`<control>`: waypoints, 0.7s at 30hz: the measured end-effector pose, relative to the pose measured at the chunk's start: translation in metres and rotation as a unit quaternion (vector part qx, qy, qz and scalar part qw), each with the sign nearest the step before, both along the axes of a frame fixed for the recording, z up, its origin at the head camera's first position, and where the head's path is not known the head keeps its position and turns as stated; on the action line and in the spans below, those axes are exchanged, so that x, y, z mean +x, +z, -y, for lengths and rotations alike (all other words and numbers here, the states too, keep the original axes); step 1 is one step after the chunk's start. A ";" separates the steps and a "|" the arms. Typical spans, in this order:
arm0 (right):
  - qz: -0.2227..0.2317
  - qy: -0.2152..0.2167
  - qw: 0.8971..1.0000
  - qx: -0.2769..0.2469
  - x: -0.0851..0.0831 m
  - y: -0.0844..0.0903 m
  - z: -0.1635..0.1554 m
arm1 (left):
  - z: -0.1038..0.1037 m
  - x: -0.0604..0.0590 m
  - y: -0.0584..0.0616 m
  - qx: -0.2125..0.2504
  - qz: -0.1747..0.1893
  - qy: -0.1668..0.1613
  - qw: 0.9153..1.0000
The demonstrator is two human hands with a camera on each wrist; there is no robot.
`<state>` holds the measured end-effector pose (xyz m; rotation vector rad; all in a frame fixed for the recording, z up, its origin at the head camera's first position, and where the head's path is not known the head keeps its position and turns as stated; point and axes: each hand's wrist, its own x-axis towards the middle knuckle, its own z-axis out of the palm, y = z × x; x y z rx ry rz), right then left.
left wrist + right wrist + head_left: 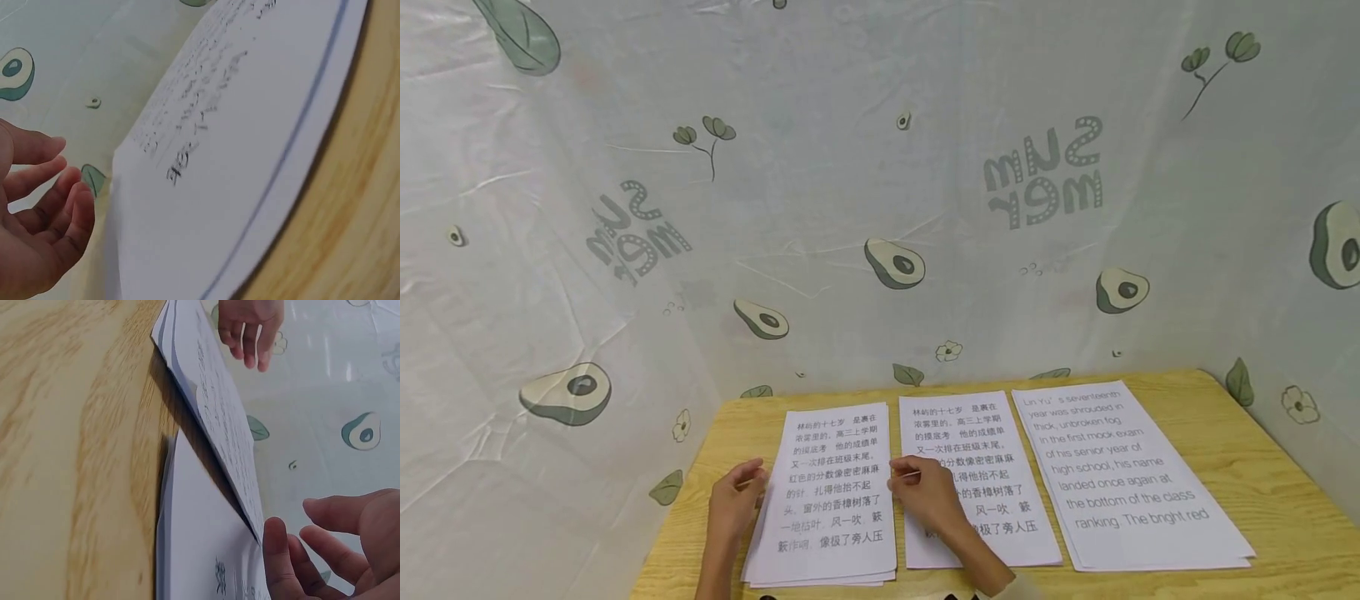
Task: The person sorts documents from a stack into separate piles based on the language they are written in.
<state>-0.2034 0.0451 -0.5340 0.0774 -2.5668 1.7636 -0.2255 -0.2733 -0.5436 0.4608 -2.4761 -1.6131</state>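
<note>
l hand, r hand flank leftmost rect. paper stack; contact unclear

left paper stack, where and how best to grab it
Probably take the left paper stack by both long edges, coming from left and right together: it lies flat with straight sides and is slightly staggered at the near end.

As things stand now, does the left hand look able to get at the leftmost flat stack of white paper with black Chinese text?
Most likely yes. The left hand is beside the left edge of the stack, seems to hold nothing, and nothing visible blocks that edge.
</note>
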 end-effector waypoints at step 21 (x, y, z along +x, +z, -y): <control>0.055 -0.076 0.995 -0.023 0.010 0.002 -0.081 | -0.099 -0.009 0.004 0.017 -0.018 -0.073 0.997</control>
